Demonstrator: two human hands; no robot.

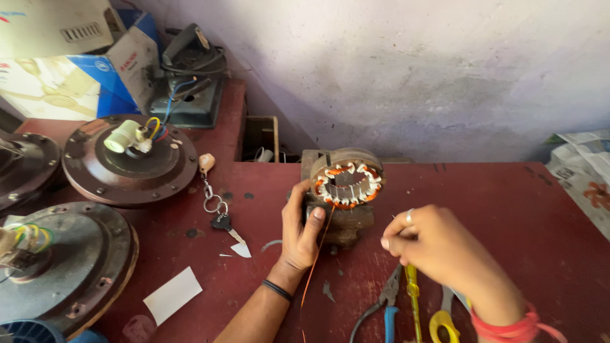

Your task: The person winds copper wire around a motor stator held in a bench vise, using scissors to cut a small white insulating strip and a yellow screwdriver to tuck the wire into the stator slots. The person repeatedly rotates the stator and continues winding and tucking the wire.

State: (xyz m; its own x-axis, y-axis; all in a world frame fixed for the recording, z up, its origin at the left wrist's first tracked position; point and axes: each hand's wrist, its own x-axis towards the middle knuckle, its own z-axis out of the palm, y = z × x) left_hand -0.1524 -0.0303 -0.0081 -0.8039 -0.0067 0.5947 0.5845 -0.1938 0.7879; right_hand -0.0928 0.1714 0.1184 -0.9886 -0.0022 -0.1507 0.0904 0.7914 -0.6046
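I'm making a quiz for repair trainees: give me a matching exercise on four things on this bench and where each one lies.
Things:
1. stator
2. key ring
3. pliers
4. white paper slip

Places:
A. under the right hand, beside a yellow screwdriver
B. front left, near a round motor cover
C. clamped at the bench's back edge, by the left hand
D. left of the left hand

Pairs: 1-C, 2-D, 3-A, 4-B

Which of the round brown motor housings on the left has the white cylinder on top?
The upper middle housing, behind the keys; the others lack a white cylinder.
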